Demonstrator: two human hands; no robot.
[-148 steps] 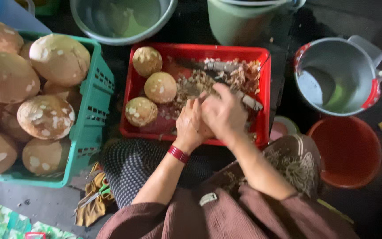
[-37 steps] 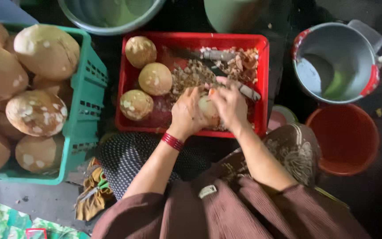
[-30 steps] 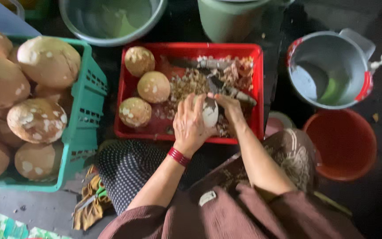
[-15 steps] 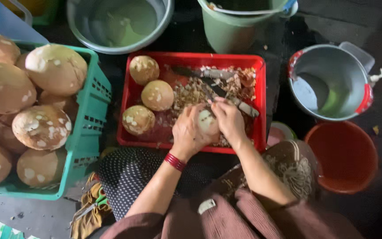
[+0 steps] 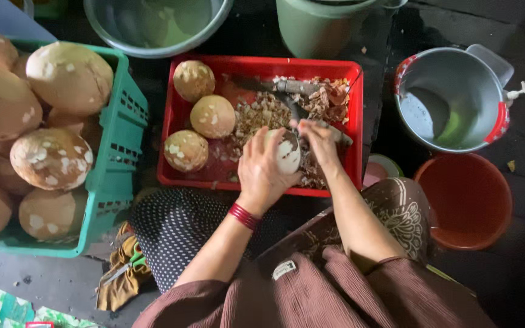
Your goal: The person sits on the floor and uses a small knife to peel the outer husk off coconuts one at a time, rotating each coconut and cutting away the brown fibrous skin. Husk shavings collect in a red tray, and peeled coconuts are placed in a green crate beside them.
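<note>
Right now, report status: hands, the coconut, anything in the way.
Left hand cradling peeled coconut over red tray. Right hand working its top edge. Shavings and three brown coconuts in tray; nothing blocking.

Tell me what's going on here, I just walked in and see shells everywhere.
A seated person holds a small round, partly peeled pale coconut in the left hand over a red plastic tray, while the right hand works at its shell. Three brown husked coconuts and a heap of brown shell scraps lie in the tray. A green plastic crate beside it holds larger coconuts.
</note>
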